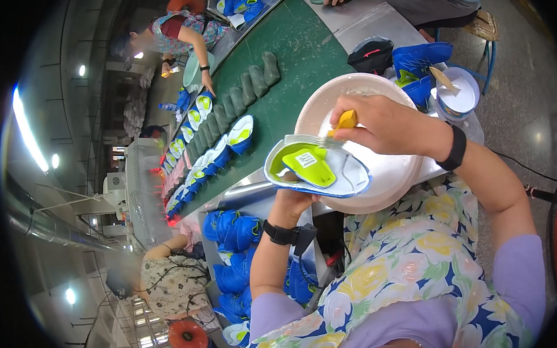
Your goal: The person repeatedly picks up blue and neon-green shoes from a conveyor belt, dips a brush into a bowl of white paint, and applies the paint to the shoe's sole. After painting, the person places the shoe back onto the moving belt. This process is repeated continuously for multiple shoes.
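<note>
My left hand grips from below a blue and white shoe upper, turned bottom up, with a lime green insole showing. My right hand holds a yellow-handled brush whose bristles touch the white edge of the shoe. Both hang over a large white bowl of white glue. I wear a black band on each wrist.
A green conveyor belt carries blue and white shoes and a row of dark green lasts. Blue shoe uppers pile below my left arm. A small white glue pot stands right. Other people work along the belt.
</note>
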The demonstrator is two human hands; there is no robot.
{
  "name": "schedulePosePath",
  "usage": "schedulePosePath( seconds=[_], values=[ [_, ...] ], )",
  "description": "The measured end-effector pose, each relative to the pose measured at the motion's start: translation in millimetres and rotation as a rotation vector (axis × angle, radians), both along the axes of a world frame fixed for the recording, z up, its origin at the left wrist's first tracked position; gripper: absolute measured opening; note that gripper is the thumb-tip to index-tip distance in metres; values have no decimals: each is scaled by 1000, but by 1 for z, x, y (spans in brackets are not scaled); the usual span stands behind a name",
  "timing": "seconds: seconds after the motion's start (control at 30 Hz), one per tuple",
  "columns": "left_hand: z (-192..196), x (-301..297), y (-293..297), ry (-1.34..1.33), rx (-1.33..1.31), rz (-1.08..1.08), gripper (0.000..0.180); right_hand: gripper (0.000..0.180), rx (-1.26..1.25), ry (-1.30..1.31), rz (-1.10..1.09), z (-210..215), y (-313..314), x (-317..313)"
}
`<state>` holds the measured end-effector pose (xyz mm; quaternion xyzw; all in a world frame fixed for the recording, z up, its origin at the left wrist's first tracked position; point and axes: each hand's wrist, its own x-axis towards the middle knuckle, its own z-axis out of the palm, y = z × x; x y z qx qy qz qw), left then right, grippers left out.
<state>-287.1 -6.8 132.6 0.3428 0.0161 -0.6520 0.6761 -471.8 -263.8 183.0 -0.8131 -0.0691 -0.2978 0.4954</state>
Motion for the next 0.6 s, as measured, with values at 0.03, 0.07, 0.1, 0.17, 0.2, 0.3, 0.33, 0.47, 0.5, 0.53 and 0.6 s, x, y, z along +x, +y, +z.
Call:
schedulePosePath(
  seconds=[0.03,0.07,0.1,0.17,0.2,0.3,0.33,0.47,0.5,0.53,0.6],
  values=[
    [9,-4,-1,-61,14,73,56,19,-16,78,19,2,-5,-5],
    [14,-5,-1,-122,28,147,55,19,-31,157,38,3,-9,-10],
    [11,-1,1,-215,-57,183,54,21,23,240,88,2,-10,-13],
    [27,0,-5,-439,25,113,59,21,-27,35,-113,4,-13,-10],
    [34,1,-8,-549,67,78,61,21,-51,-66,-212,5,-14,-8],
    [29,2,-13,-551,159,40,57,19,-28,-223,-117,7,-1,13],
    [25,3,-13,-604,171,41,56,19,-60,-291,-77,6,2,21],
    [25,11,-4,-470,72,128,52,17,-138,-99,-35,4,1,18],
    [24,14,-3,-453,54,129,51,17,-156,-68,-19,1,-1,13],
    [22,16,-1,-433,38,126,50,18,-139,-3,5,0,-3,6],
    [16,20,2,-529,90,137,52,19,-113,121,59,0,-9,0]
  ],
)
